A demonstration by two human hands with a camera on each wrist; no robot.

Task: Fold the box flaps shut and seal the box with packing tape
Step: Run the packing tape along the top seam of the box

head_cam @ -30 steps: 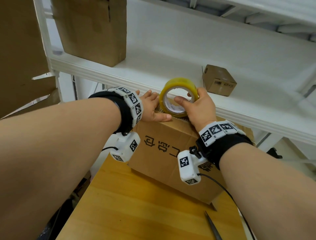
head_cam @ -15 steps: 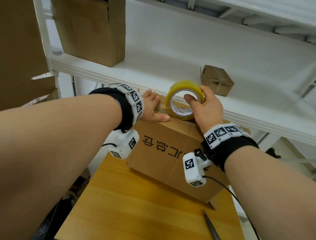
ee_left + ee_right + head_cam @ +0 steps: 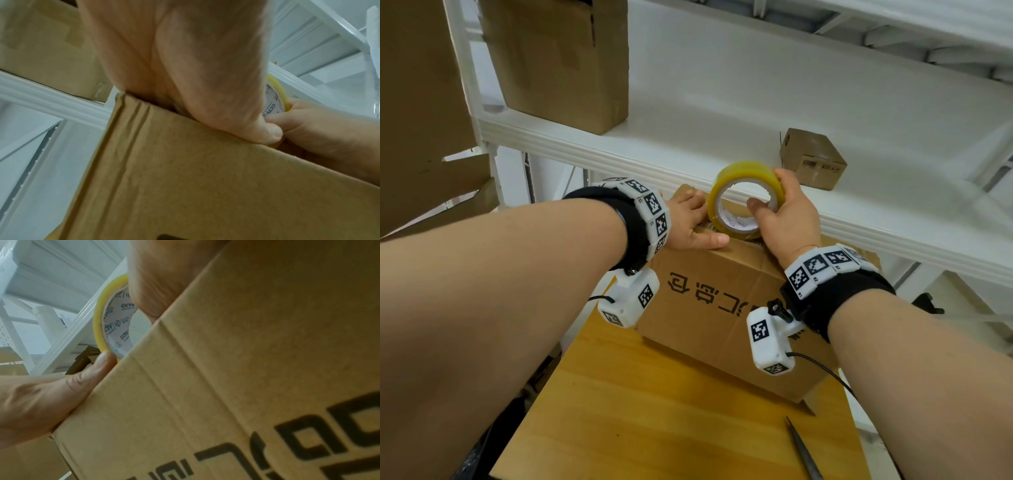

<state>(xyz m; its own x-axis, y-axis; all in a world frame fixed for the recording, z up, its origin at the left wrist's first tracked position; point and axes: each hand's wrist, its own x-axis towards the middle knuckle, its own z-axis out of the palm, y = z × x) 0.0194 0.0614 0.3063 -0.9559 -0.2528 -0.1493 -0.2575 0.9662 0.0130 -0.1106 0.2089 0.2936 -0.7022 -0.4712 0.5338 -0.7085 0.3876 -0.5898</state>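
A brown cardboard box [image 3: 709, 308] with black printed characters stands on the wooden table [image 3: 654, 428], its top flaps folded down. My left hand [image 3: 690, 222] lies flat on the box top, fingers straight, thumb [image 3: 265, 131] along the near top edge. My right hand [image 3: 784, 212] grips a yellow roll of packing tape [image 3: 736, 178], thumb through its core, holding it upright on the box top beside the left hand. In the right wrist view the tape roll [image 3: 102, 318] shows its printed white core above the box [image 3: 246, 369] edge.
A white shelf [image 3: 688, 157] runs right behind the box, carrying a small cardboard box [image 3: 813, 159] and a large one [image 3: 561, 58]. A pair of scissors [image 3: 803, 448] lies at the table's near right corner. More flat cardboard [image 3: 417, 113] leans at the left.
My right hand has carried the tape roll a little to the right and farther back along the box top. The left hand stays pressed on the flaps.
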